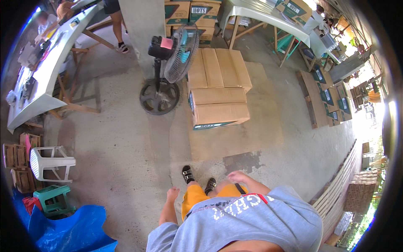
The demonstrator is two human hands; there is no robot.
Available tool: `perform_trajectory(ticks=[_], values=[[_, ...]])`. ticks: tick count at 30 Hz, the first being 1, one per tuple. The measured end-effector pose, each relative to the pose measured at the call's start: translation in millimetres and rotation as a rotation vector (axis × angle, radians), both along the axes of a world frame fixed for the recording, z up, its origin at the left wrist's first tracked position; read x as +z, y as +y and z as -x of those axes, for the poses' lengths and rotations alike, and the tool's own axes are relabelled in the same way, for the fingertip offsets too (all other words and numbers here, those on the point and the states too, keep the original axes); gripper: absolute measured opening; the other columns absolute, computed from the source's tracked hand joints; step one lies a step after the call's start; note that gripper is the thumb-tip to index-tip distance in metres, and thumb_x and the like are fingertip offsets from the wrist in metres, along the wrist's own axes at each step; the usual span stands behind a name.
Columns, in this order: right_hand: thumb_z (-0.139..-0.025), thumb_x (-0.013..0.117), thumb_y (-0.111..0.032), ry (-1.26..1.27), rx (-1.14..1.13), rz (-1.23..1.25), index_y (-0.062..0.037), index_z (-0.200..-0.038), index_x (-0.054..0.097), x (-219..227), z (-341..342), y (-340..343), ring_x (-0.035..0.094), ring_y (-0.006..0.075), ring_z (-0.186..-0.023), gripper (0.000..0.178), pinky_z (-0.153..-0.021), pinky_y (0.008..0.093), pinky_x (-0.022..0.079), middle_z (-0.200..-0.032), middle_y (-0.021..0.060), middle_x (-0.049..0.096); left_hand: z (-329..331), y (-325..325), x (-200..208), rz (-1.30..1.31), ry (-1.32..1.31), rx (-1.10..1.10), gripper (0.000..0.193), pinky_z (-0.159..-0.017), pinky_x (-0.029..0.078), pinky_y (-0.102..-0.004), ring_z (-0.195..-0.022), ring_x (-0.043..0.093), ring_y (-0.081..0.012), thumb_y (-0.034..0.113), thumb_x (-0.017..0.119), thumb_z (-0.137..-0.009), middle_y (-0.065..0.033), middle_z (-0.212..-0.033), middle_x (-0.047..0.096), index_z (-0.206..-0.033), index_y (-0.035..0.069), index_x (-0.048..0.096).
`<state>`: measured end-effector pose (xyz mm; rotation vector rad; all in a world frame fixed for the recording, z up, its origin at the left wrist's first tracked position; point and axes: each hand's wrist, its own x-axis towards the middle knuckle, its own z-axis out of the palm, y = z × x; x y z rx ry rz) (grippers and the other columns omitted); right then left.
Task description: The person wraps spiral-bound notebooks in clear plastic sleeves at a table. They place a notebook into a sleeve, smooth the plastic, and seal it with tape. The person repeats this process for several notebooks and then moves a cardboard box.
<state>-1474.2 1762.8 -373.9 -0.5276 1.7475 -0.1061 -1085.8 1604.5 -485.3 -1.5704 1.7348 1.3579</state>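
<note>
My left hand (173,193) hangs beside my yellow shorts (192,200), its fingers loosely curled and nothing visible in them. On the other side, my right hand (237,176) is held out in front of the shorts, fingers also curled in, with no object showing. Neither hand touches anything around it. Nearest ahead on the floor are closed brown cardboard boxes (220,105), set close together on a flat brown sheet (260,138). A black standing fan (180,54) with a round base stands just left of them.
A white-topped table (46,80) runs along the left, with people at its far end. Below it are a white stool (52,163), a green stool (53,199) and a blue tarp (73,231). More boxes (329,96) sit by a wooden pallet (311,98) at right. A concrete pillar (142,33) rises behind the fan.
</note>
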Motion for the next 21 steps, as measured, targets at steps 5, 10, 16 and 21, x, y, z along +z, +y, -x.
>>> perform_trajectory(ticks=[5,10,16,21], values=[[-0.080,0.064,-0.023,-0.006,-0.040,0.235,-0.0096,-0.108,0.062,-33,66,-20,0.062,0.0176,-0.081,0.031,-0.073,0.0320,0.050,-0.095,0.0069,0.067,117,-15,44,-0.094,0.172,0.209,0.052,-0.089,0.045,-0.0293,-0.101,0.060,-0.0211,0.038,0.064,-0.077,-0.0096,-0.105,0.065,-0.118,0.006,0.056],[-0.084,0.061,-0.022,0.175,-0.321,0.192,-0.0087,-0.113,0.059,-24,182,-73,0.060,0.0207,-0.094,0.032,-0.080,0.0331,0.048,-0.105,0.0094,0.064,186,0,11,-0.101,0.294,0.295,0.047,-0.084,0.047,-0.0282,-0.095,0.062,-0.0169,0.033,0.065,-0.079,-0.0101,-0.101,0.066,-0.116,0.005,0.057],[-0.087,0.054,-0.035,0.302,-0.639,0.309,-0.0119,-0.128,0.046,-113,333,-104,0.048,0.0218,-0.115,0.048,-0.088,0.0387,0.042,-0.125,0.0077,0.052,292,-25,-31,0.129,0.217,0.520,0.051,-0.089,0.043,-0.0350,-0.101,0.057,-0.0248,0.024,0.069,-0.077,-0.0188,-0.111,0.059,-0.120,0.002,0.052],[-0.088,0.051,-0.042,0.458,-0.645,0.461,-0.0082,-0.135,0.036,-185,381,-115,0.041,0.0257,-0.123,0.060,-0.098,0.0391,0.036,-0.133,0.0107,0.045,388,-129,-58,0.671,0.347,0.490,0.067,-0.098,0.036,-0.0404,-0.117,0.041,-0.0375,0.016,0.067,-0.076,-0.0241,-0.127,0.042,-0.132,-0.001,0.035]])
